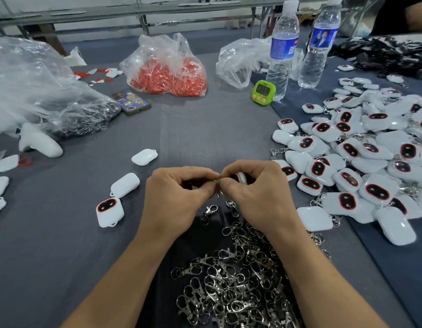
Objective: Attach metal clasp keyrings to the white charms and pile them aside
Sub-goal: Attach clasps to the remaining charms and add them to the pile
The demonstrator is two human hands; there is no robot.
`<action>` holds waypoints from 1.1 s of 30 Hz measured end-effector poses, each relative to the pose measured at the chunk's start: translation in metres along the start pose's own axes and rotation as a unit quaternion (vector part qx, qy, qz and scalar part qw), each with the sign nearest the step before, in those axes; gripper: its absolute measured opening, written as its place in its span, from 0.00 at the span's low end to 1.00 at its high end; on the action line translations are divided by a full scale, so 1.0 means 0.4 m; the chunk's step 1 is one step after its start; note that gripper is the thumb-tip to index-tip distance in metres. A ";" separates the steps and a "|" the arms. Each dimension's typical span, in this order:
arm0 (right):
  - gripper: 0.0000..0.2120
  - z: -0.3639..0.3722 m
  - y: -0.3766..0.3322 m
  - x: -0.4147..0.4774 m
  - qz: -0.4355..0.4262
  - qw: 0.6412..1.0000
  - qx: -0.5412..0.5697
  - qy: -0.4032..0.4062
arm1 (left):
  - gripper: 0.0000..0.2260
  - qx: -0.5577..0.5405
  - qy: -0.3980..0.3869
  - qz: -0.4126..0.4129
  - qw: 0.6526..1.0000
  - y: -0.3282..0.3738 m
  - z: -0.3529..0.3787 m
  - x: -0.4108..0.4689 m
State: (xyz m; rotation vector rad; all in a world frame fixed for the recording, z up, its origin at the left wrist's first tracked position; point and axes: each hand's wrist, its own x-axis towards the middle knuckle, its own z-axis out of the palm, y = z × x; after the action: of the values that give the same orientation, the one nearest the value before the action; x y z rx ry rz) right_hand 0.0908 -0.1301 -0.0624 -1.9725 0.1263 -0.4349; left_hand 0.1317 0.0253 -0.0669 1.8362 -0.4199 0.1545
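White glossy plastic, rounded at the corners, with a red-rimmed dark oval on its face: that is the white charm (pixel 240 177), mostly hidden inside the curled fingers of the right hand (pixel 257 190), just above the keyring heap (pixel 236 280). The left hand (pixel 179 192) meets it fingertip to fingertip, thumb and forefinger pinching a keyring (pixel 218 191) of which only a sliver of metal shows.

Two single clasps (pixel 211 209) lie just off the heap's top edge. Three loose charms (pixel 125 185) sit up and left of the heap, well apart from it. Right of the heap spreads the finished pile (pixel 361 162), too many to count. Beyond the heap, far back, stand two water bottles (pixel 282 50) and one green timer (pixel 263 92).

Bare grey cloth (pixel 205 129) lies open between the heap and the timer.
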 end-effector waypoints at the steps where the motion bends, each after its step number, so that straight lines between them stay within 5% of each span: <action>1: 0.07 0.000 0.000 0.000 -0.001 1.000 0.000 0.000 | 0.12 -0.003 0.000 -0.007 1.000 0.001 0.002 0.000; 8: 0.07 -0.007 0.006 0.006 0.008 0.999 0.036 0.011 | 0.10 -0.044 -0.026 -0.075 0.996 -0.004 -0.004 0.007; 29: 0.08 -0.021 0.025 0.017 -0.015 0.989 0.094 -0.110 | 0.04 -0.077 -0.107 -0.073 0.989 0.000 -0.014 0.009; 33: 0.04 -0.007 0.025 0.013 0.010 0.995 0.081 -0.065 | 0.06 -0.044 -0.016 -0.071 0.996 0.004 0.000 0.003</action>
State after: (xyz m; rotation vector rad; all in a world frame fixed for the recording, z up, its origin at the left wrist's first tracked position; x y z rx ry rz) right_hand 0.0955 -0.1382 -0.0689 -1.8325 0.0256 -0.2930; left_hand 0.1324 0.0248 -0.0652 1.7762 -0.3122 0.0084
